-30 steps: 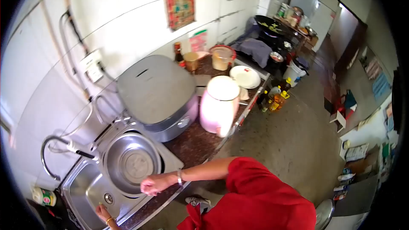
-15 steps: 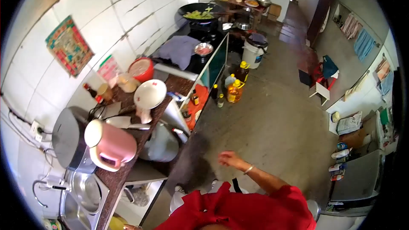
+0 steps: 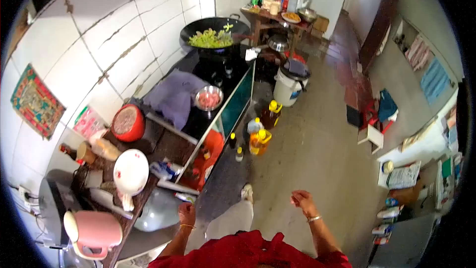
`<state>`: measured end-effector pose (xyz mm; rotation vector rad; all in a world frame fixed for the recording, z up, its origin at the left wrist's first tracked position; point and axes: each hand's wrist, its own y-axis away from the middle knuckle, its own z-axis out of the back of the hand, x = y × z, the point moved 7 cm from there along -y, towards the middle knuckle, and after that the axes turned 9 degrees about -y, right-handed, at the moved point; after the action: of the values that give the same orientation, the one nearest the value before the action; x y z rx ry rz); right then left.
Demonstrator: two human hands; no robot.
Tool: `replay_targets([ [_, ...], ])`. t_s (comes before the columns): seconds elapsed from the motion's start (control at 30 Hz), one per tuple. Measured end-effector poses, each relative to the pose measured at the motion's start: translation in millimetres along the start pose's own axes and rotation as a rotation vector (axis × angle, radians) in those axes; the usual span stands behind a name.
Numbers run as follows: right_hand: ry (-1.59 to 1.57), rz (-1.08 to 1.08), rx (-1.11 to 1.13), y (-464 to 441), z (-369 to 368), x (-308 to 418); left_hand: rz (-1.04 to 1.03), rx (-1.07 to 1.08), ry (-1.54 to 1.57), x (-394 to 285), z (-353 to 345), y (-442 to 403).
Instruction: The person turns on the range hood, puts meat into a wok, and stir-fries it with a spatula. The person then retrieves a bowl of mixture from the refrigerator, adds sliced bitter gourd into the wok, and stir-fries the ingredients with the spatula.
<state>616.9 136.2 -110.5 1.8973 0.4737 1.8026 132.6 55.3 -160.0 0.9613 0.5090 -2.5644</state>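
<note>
My left hand (image 3: 186,215) hangs beside the counter edge with its fingers curled in. Nothing shows in it. It is nearest to a grey rounded container (image 3: 157,210) under the counter. Over the floor on the other side, my right hand (image 3: 302,202) is held up with loosely bent fingers, partly apart and empty. Neither hand touches anything. Ahead on the stove (image 3: 197,63) stands a black wok (image 3: 191,37) with chopped green vegetables (image 3: 210,39). A metal bowl of pinkish chopped meat (image 3: 208,99) sits in front of it, next to a grey-purple cloth (image 3: 171,94).
On the left counter are a pink kettle (image 3: 96,231), a white bowl (image 3: 131,171) and a red bowl (image 3: 128,123). Oil bottles (image 3: 260,141) stand on the floor by the cabinet. A white bucket (image 3: 288,87) and a crowded wooden table (image 3: 255,15) are farther on.
I have stepped forward, so the wok and meat bowl appear nearer. My left hand has risen into fuller view. My right hand has moved rightward in the view.
</note>
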Motion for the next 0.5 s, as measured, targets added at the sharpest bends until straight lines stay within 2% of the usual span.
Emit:
replay_targets([
  [0.03,0.016,0.012,0.001,-20.0,5.3,22.9,-0.075,0.006,0.051,-23.2,-19.7,-32.1],
  [0.07,-0.026,0.014,-0.023,-28.8,14.8,42.5,-0.025,-0.046,0.154,-57.7,-26.6,-63.9],
  [0.1,-0.066,0.011,-0.046,-36.8,26.8,60.3,-0.168,-0.179,0.108,-93.1,-29.0,-96.9],
  [0.13,-0.049,0.009,-0.043,-50.3,37.2,77.5,-0.093,-0.088,0.125,-128.3,-28.4,-135.9],
  [0.23,-0.059,0.095,-0.052,-89.9,54.2,122.9,-0.115,-0.070,0.308,-193.2,-32.9,-250.6],
  [0.27,-0.085,0.092,-0.073,-100.2,57.6,137.5,-0.257,-0.139,0.203,-238.1,-14.9,-290.5],
  [0.3,-0.107,0.090,-0.094,-110.2,60.7,151.7,-0.277,-0.204,0.166,-251.0,-16.3,-330.5],
  [0.33,-0.121,0.043,-0.080,-122.7,60.0,162.5,-0.164,-0.112,0.312,-272.2,-15.3,-373.0],
  [0.37,-0.115,0.044,-0.073,-136.8,60.4,171.4,-0.386,-0.272,0.177,-296.2,-10.4,-415.4],
  [0.4,-0.093,0.077,-0.042,-153.6,58.2,181.3,-0.382,-0.320,0.125,-317.0,-7.5,-455.8],
  [0.43,-0.071,0.109,-0.008,-168.4,55.5,191.5,-0.448,-0.466,0.034,-329.1,-6.6,-493.5],
  [0.5,-0.013,0.107,0.030,-202.0,38.2,226.2,-0.483,-0.450,0.096,-344.2,-14.3,-553.0],
])
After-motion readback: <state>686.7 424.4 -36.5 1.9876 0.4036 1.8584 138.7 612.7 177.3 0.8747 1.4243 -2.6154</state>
